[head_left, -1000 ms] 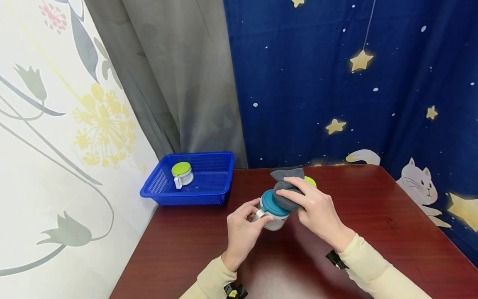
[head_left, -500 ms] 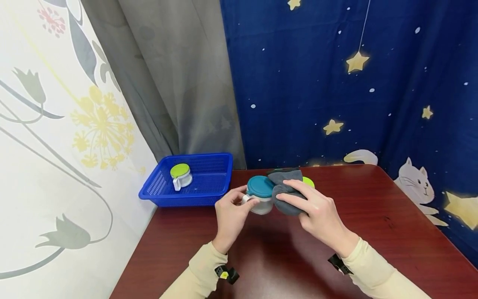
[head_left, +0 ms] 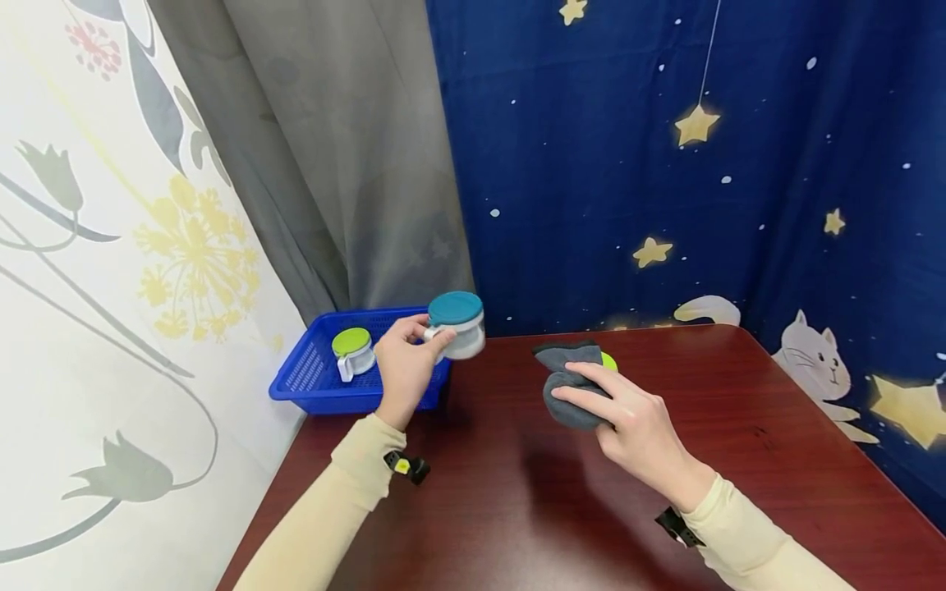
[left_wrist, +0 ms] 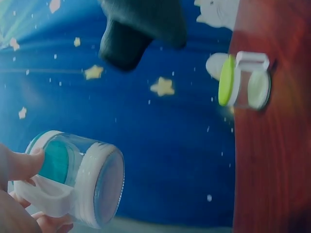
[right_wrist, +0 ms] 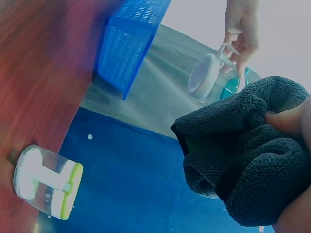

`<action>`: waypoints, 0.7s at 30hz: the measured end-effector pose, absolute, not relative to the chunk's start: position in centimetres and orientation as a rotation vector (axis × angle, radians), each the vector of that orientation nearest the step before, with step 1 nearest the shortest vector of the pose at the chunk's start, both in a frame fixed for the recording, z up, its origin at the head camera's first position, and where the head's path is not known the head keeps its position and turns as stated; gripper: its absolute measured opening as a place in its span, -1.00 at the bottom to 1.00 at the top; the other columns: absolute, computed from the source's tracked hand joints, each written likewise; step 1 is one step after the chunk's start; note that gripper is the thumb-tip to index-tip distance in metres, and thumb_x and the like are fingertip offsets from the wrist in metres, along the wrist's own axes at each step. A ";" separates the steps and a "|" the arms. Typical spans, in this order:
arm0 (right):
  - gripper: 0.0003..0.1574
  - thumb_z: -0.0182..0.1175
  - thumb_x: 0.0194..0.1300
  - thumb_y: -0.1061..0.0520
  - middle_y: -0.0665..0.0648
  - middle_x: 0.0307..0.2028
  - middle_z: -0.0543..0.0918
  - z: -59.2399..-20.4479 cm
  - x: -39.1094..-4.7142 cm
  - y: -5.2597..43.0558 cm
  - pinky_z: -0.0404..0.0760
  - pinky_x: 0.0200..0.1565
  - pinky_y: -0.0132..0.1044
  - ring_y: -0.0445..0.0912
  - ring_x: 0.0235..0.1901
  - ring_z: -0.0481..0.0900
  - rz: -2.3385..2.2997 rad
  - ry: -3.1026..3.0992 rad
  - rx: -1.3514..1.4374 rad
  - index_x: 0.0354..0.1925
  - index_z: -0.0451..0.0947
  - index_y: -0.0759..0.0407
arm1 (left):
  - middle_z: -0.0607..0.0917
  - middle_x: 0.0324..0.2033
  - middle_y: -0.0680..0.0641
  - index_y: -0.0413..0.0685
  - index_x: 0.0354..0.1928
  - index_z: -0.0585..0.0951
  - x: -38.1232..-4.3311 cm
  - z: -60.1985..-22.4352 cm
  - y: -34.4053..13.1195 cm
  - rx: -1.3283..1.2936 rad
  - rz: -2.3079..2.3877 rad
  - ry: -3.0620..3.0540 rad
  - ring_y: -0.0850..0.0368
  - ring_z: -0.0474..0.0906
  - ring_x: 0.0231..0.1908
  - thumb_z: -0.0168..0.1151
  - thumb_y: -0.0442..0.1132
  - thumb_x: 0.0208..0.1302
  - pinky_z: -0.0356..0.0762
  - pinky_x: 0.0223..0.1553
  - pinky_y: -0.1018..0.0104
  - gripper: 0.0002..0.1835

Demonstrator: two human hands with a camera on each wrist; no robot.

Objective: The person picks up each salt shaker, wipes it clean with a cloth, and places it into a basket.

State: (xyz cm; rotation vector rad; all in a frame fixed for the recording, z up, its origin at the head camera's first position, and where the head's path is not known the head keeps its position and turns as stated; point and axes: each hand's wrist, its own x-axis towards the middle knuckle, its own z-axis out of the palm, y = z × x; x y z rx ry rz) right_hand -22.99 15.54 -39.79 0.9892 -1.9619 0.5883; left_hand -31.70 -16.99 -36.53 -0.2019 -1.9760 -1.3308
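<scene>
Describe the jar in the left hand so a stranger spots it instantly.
Find the blue basket at the far left of the table. In the head view, the left hand appears before the basket's right half, gripping a clear jar by its white handle. Its teal lid sets it apart: the two other jars have lime-green lids.

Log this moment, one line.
left hand: holds teal-lidded jar; right hand: holds gray cloth; basket: green-lidded jar; table: another jar

Cloth (head_left: 571, 410) and right hand (head_left: 637, 423) mostly hide a green-lidded jar (head_left: 609, 362) in head view.
</scene>
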 end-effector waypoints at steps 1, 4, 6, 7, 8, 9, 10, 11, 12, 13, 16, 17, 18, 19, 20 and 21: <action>-0.04 -0.05 -0.21 0.47 0.09 0.21 0.59 -39.8 -23.0 15.6 0.57 -0.53 -0.14 0.04 0.06 0.63 0.588 -1.965 0.988 0.10 0.69 -0.19 | 0.76 -0.18 0.05 -0.07 -0.61 0.60 -32.2 -36.4 -17.4 -0.180 -1.330 -1.985 0.12 0.66 -0.24 0.66 -0.01 -0.06 0.62 -0.34 0.20 -0.59; -0.05 -0.04 -0.19 0.47 0.10 0.21 0.59 -40.0 -22.9 15.8 0.60 -0.49 -0.13 0.04 0.07 0.62 0.593 -1.976 0.986 0.10 0.69 -0.18 | 0.76 -0.19 0.00 -0.10 -0.61 0.60 -33.7 -36.1 -18.7 -0.105 -1.333 -2.006 0.09 0.65 -0.23 0.65 0.01 -0.05 0.63 -0.34 0.20 -0.58; -0.06 -0.04 -0.19 0.47 0.11 0.20 0.59 -40.1 -22.8 15.9 0.62 -0.47 -0.12 0.03 0.08 0.62 0.597 -1.982 0.984 0.10 0.70 -0.17 | 0.76 -0.19 -0.02 -0.11 -0.60 0.61 -34.9 -36.0 -19.5 -0.057 -1.310 -2.017 0.06 0.66 -0.21 0.64 0.02 -0.04 0.62 -0.29 0.18 -0.57; -0.07 -0.04 -0.18 0.47 0.11 0.20 0.59 -40.2 -22.8 16.0 0.62 -0.46 -0.11 0.03 0.09 0.61 0.598 -1.987 0.982 0.10 0.70 -0.17 | 0.76 -0.19 -0.04 -0.12 -0.60 0.62 -35.4 -35.9 -20.0 -0.033 -1.292 -2.022 0.04 0.66 -0.19 0.64 0.03 -0.05 0.61 -0.26 0.15 -0.57; -0.07 -0.04 -0.17 0.47 0.11 0.20 0.59 -40.2 -22.8 16.0 0.63 -0.46 -0.11 0.03 0.09 0.61 0.599 -1.992 0.981 0.11 0.69 -0.17 | 0.77 -0.19 -0.06 -0.13 -0.60 0.62 -35.9 -35.9 -20.4 -0.014 -1.275 -2.024 0.01 0.66 -0.17 0.64 0.03 -0.05 0.61 -0.22 0.12 -0.57; -0.07 -0.05 -0.17 0.47 0.11 0.21 0.59 -40.2 -22.8 16.1 0.63 -0.44 -0.11 0.03 0.10 0.61 0.599 -1.998 0.980 0.11 0.69 -0.18 | 0.77 -0.18 -0.07 -0.14 -0.61 0.63 -36.5 -35.8 -20.8 0.007 -1.255 -2.028 -0.01 0.66 -0.15 0.64 0.03 -0.05 0.59 -0.19 0.09 -0.57; -0.07 -0.05 -0.16 0.47 0.11 0.21 0.58 -40.3 -22.8 16.1 0.64 -0.44 -0.11 0.03 0.10 0.61 0.600 -2.004 0.981 0.11 0.69 -0.18 | 0.77 -0.18 -0.09 -0.15 -0.61 0.63 -37.0 -35.7 -21.3 0.026 -1.239 -2.031 -0.03 0.66 -0.14 0.64 0.03 -0.05 0.58 -0.16 0.06 -0.57; -0.06 -0.05 -0.16 0.47 0.10 0.22 0.58 -40.4 -22.8 16.2 0.64 -0.44 -0.11 0.03 0.11 0.61 0.600 -2.011 0.981 0.12 0.69 -0.18 | 0.77 -0.18 -0.10 -0.15 -0.62 0.63 -37.6 -35.7 -21.7 0.039 -1.224 -2.035 -0.05 0.66 -0.13 0.64 0.03 -0.05 0.57 -0.14 0.05 -0.56; -0.06 -0.05 -0.16 0.46 0.10 0.22 0.58 -40.5 -22.8 16.2 0.65 -0.43 -0.11 0.03 0.11 0.60 0.600 -2.017 0.982 0.12 0.68 -0.19 | 0.77 -0.18 -0.11 -0.17 -0.62 0.63 -38.1 -35.7 -22.2 0.049 -1.222 -2.039 -0.07 0.66 -0.12 0.64 0.02 -0.04 0.56 -0.12 0.02 -0.56; -0.06 -0.05 -0.15 0.46 0.09 0.23 0.57 -40.6 -22.8 16.2 0.65 -0.42 -0.11 0.02 0.11 0.60 0.600 -2.025 0.981 0.13 0.68 -0.20 | 0.77 -0.18 -0.13 -0.19 -0.61 0.63 -38.7 -35.7 -22.6 0.055 -1.223 -2.043 -0.08 0.66 -0.11 0.64 0.01 -0.05 0.57 -0.11 0.01 -0.56; -0.06 -0.05 -0.15 0.45 0.08 0.23 0.57 -40.9 -22.8 16.2 0.66 -0.41 -0.13 0.02 0.10 0.61 0.596 -2.031 0.984 0.14 0.68 -0.20 | 0.76 -0.15 -0.12 -0.20 -0.58 0.62 -40.6 -36.2 -24.1 0.058 -1.258 -2.071 -0.06 0.64 -0.07 0.64 0.00 -0.03 0.56 -0.06 0.02 -0.55; -0.06 -0.05 -0.15 0.45 0.08 0.23 0.57 -41.0 -22.8 16.2 0.65 -0.41 -0.13 0.02 0.10 0.61 0.595 -2.029 0.986 0.13 0.68 -0.20 | 0.76 -0.13 -0.12 -0.20 -0.57 0.62 -41.2 -36.4 -24.6 0.056 -1.276 -2.083 -0.05 0.63 -0.06 0.64 0.00 -0.02 0.57 -0.05 0.03 -0.56; -0.07 -0.05 -0.14 0.45 0.08 0.23 0.58 -41.1 -22.8 16.2 0.65 -0.40 -0.13 0.02 0.10 0.61 0.596 -2.026 0.990 0.13 0.68 -0.20 | 0.76 -0.12 -0.11 -0.21 -0.56 0.62 -41.7 -36.7 -25.1 0.056 -1.296 -2.093 -0.05 0.62 -0.04 0.64 0.00 -0.02 0.57 -0.04 0.04 -0.56; -0.07 -0.05 -0.14 0.45 0.08 0.22 0.58 -41.2 -22.8 16.2 0.65 -0.40 -0.13 0.02 0.09 0.61 0.594 -2.024 0.993 0.13 0.68 -0.20 | 0.75 -0.10 -0.11 -0.21 -0.55 0.61 -42.2 -37.1 -25.6 0.058 -1.313 -2.102 -0.04 0.62 -0.03 0.64 -0.01 -0.02 0.58 -0.03 0.05 -0.56; -0.07 -0.05 -0.13 0.45 0.08 0.22 0.58 -41.2 -22.8 16.2 0.65 -0.40 -0.13 0.02 0.09 0.62 0.594 -2.020 0.998 0.13 0.68 -0.20 | 0.75 -0.08 -0.10 -0.20 -0.54 0.60 -42.7 -37.4 -26.1 0.066 -1.331 -2.108 -0.03 0.61 -0.01 0.64 0.00 -0.02 0.58 -0.03 0.07 -0.55; -0.08 -0.05 -0.12 0.45 0.08 0.22 0.58 -41.3 -22.8 16.2 0.66 -0.40 -0.14 0.02 0.08 0.62 0.593 -2.019 1.002 0.13 0.68 -0.20 | 0.74 -0.07 -0.10 -0.20 -0.53 0.60 -43.1 -37.8 -26.6 0.073 -1.346 -2.112 -0.03 0.60 0.00 0.64 -0.01 -0.01 0.58 -0.02 0.07 -0.55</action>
